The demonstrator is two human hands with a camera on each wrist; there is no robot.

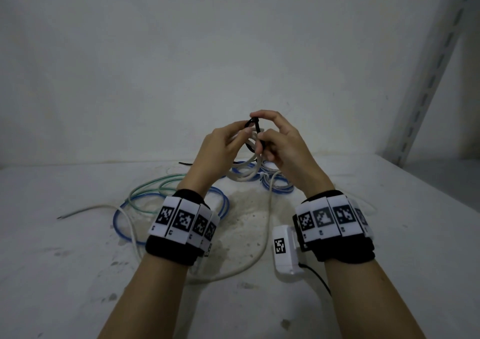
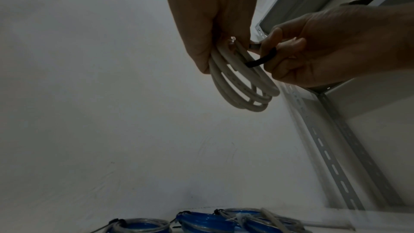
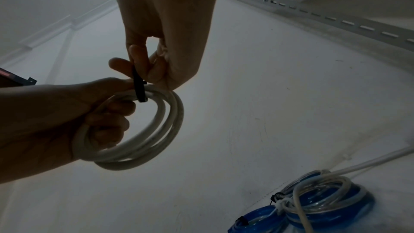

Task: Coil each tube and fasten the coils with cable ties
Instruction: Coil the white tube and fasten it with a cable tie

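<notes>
The person is holding a white tube coil (image 3: 143,141) up in the air above the counter (image 1: 363,234), in front of the pale wall (image 1: 181,53). The left hand (image 1: 220,149) is gripping the coil, its fingers (image 3: 107,127) curling through the loops from inside while the thumb is pressing on top; the wrist view shows three or four turns bunched together. The right hand (image 1: 283,146) is pinching a black cable tie (image 3: 139,88) between thumb and forefinger, and the tie is wrapping around the top of the bundled turns, just beside the left thumb. In the head view the tie is forming a small dark loop (image 1: 253,124) between the two sets of fingertips. Whether the tie's tail is already through its head cannot be told.

On the counter below the hands, coils of blue and clear tube (image 3: 322,203) are lying close together, already bound with ties. Nearer the person, loose blue tube (image 1: 122,208) and green tube (image 1: 145,185) are sprawling in open loops to the left, and a long white tube (image 1: 262,247) is trailing across the stained surface. Both wrists are wearing black bands with printed markers (image 1: 181,219). A slotted metal shelf post (image 1: 428,79) is leaning up at the right.
</notes>
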